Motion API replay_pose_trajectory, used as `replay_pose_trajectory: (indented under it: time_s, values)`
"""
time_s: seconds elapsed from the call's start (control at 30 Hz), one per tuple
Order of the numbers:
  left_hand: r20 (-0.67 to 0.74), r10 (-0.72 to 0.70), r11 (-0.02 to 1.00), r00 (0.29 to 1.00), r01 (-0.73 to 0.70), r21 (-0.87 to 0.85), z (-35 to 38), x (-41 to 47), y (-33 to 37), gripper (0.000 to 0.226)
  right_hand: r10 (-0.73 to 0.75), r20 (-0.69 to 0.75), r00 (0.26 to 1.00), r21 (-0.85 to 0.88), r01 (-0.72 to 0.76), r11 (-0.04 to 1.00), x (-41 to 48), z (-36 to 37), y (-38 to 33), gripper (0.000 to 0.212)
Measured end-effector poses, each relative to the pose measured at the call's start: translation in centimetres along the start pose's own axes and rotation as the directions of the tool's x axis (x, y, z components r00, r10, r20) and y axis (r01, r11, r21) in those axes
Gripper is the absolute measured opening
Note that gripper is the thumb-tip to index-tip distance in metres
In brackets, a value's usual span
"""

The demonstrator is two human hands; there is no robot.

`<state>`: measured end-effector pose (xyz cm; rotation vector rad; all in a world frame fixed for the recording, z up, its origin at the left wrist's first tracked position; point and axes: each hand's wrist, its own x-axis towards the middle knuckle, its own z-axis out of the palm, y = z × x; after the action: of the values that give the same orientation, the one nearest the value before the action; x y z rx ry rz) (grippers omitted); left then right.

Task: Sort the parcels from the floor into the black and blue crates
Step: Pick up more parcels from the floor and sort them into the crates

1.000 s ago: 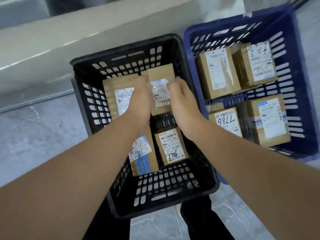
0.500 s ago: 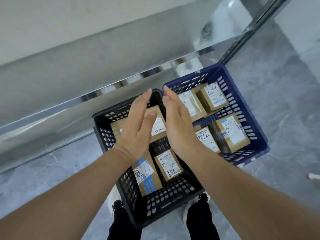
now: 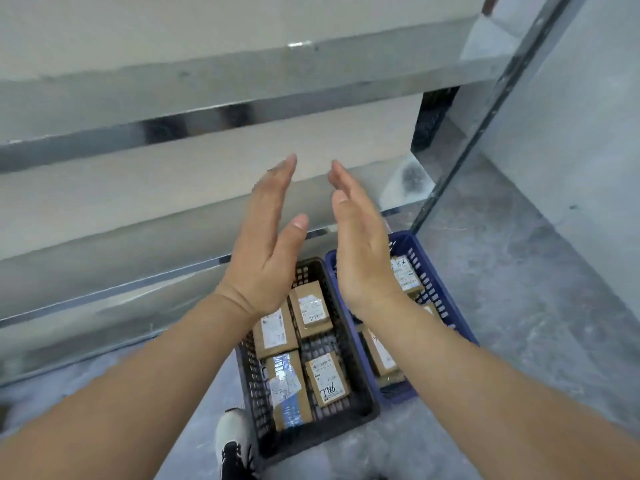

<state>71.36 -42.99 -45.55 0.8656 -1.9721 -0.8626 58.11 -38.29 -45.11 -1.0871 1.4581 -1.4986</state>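
Observation:
The black crate stands on the floor below me and holds several brown cardboard parcels with white labels, one of them marked in handwriting. To its right the blue crate holds more labelled parcels, such as the one at its far end, partly hidden by my right forearm. My left hand and my right hand are raised well above the crates, palms facing each other, fingers straight, holding nothing.
Grey metal shelving runs across the view behind the crates, with a dark upright post at the right. Grey marbled floor lies to the right. My shoe stands beside the black crate.
Both hands let go of the parcel they set in the black crate, opened flat and rose. The view pulled back and up from the crates.

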Motion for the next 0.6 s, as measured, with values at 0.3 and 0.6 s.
replay_pose_trajectory:
  time_s: [0.3,0.6]
  values:
    - [-0.245,0.275,0.96,0.93,-0.281,0.009,-12.7,5.8,25.8,0.069,-0.378,0.072,0.923,0.114,0.369,0.922,-2.7,0.0,-28.0,0.081]
    - [-0.299,0.58,0.811,0.757,-0.572,0.125,-28.5,6.5,45.1,0.069,-0.657,0.018,0.754,0.092,0.653,0.752,-9.5,4.8,-50.9,0.084]
